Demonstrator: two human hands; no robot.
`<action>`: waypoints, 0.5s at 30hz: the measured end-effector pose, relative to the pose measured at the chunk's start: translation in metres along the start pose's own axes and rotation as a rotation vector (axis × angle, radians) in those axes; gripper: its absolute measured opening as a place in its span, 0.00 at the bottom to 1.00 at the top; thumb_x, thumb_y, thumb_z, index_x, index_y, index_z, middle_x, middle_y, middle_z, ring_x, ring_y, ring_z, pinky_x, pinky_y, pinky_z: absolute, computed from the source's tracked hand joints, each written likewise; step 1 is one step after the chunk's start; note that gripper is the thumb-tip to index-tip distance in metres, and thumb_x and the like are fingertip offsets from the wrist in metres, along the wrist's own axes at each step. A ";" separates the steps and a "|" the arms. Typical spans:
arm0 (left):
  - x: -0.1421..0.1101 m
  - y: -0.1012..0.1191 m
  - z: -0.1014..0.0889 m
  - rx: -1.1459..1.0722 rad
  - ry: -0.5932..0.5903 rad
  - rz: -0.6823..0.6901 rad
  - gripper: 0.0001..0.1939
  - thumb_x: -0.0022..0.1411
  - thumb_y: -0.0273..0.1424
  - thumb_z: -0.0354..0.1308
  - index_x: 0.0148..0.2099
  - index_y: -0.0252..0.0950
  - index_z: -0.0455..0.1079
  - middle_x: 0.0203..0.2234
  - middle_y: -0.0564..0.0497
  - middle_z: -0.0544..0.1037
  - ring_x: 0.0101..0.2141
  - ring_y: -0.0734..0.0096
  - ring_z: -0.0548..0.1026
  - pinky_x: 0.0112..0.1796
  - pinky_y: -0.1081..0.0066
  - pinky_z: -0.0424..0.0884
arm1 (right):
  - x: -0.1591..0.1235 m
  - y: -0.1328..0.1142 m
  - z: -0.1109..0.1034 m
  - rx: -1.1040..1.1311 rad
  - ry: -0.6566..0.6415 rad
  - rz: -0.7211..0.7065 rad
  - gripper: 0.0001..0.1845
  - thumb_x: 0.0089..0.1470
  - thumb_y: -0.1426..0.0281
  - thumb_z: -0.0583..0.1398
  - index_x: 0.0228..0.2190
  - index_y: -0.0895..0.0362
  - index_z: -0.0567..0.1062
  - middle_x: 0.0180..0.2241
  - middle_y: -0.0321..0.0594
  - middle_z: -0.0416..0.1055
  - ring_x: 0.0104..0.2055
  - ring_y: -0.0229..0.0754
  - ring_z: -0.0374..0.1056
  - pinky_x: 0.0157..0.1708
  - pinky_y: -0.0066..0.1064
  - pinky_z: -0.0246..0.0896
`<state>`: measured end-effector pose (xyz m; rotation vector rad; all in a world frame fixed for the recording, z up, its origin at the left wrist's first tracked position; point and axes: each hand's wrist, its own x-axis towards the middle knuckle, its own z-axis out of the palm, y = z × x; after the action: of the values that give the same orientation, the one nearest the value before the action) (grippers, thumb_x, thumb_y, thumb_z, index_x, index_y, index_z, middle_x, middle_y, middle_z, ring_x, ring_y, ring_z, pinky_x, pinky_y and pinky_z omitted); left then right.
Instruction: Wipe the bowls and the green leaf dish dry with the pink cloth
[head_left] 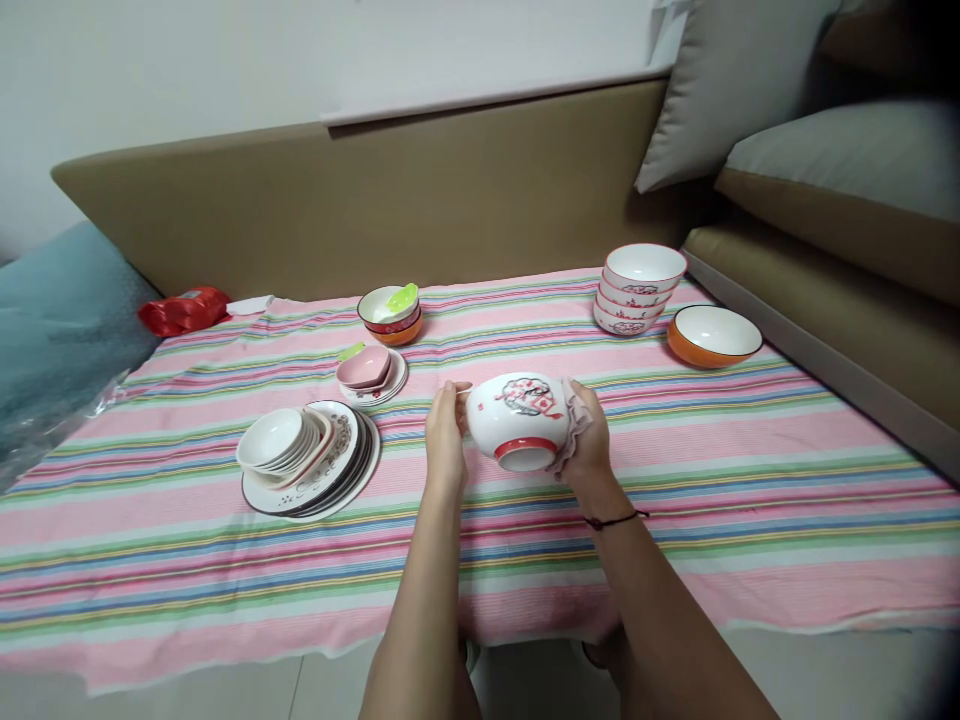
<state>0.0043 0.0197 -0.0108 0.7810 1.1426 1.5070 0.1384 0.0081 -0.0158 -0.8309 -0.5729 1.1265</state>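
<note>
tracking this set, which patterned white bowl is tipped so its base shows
The white bowl held between the left hand and right hand: its red-ringed base faces the camera, while the stacked bowls sit upright.

Around the bowl (510, 425) between left hand (446, 432) and right hand (592, 440), I see a bowl stack (634, 305) at half past one — one single bowl (711, 340) at two o'clock — then, at nine, little bowls (274, 438) atop a plate stack (307, 492), nested bowls (390, 325) past ten.

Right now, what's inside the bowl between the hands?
The bowl shows only its outside and underside; its inside is turned away, hidden. A cloth covers part of one side.
</note>
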 end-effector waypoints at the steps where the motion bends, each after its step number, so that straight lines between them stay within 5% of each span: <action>1: 0.000 0.003 0.000 0.055 -0.041 0.036 0.22 0.59 0.49 0.52 0.33 0.35 0.73 0.25 0.51 0.74 0.26 0.73 0.69 0.26 0.74 0.60 | -0.001 -0.001 -0.002 -0.048 -0.021 -0.010 0.14 0.51 0.59 0.59 0.22 0.53 0.63 0.18 0.28 0.61 0.20 0.35 0.60 0.21 0.26 0.57; 4: -0.003 0.007 0.000 0.270 -0.042 0.133 0.26 0.61 0.48 0.52 0.18 0.36 0.61 0.15 0.54 0.61 0.20 0.75 0.59 0.23 0.73 0.54 | -0.007 -0.001 -0.004 -0.267 -0.144 -0.057 0.16 0.54 0.62 0.58 0.20 0.53 0.61 0.16 0.26 0.55 0.17 0.32 0.51 0.17 0.25 0.47; 7: -0.005 0.001 -0.001 0.356 0.093 0.138 0.28 0.59 0.44 0.55 0.15 0.38 0.49 0.13 0.57 0.50 0.18 0.76 0.50 0.22 0.71 0.47 | -0.011 0.002 -0.001 -0.466 -0.228 -0.125 0.16 0.59 0.62 0.54 0.21 0.53 0.62 0.16 0.27 0.55 0.18 0.33 0.52 0.19 0.26 0.48; 11: -0.007 -0.005 -0.002 0.416 0.211 0.102 0.27 0.60 0.42 0.53 0.15 0.39 0.48 0.13 0.56 0.50 0.19 0.75 0.50 0.23 0.69 0.46 | -0.013 0.005 0.006 -0.806 -0.275 -0.436 0.12 0.61 0.65 0.49 0.35 0.54 0.70 0.31 0.38 0.69 0.34 0.41 0.65 0.36 0.33 0.60; 15: -0.011 -0.004 0.001 0.566 0.275 0.193 0.27 0.60 0.39 0.53 0.14 0.38 0.46 0.12 0.55 0.49 0.19 0.74 0.49 0.24 0.68 0.44 | -0.021 0.009 0.017 -1.070 -0.349 -0.740 0.16 0.59 0.68 0.49 0.46 0.57 0.70 0.45 0.48 0.71 0.48 0.49 0.64 0.50 0.44 0.57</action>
<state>0.0092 0.0092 -0.0134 1.1097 1.7852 1.4914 0.1131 -0.0054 -0.0130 -1.1619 -1.6895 0.1978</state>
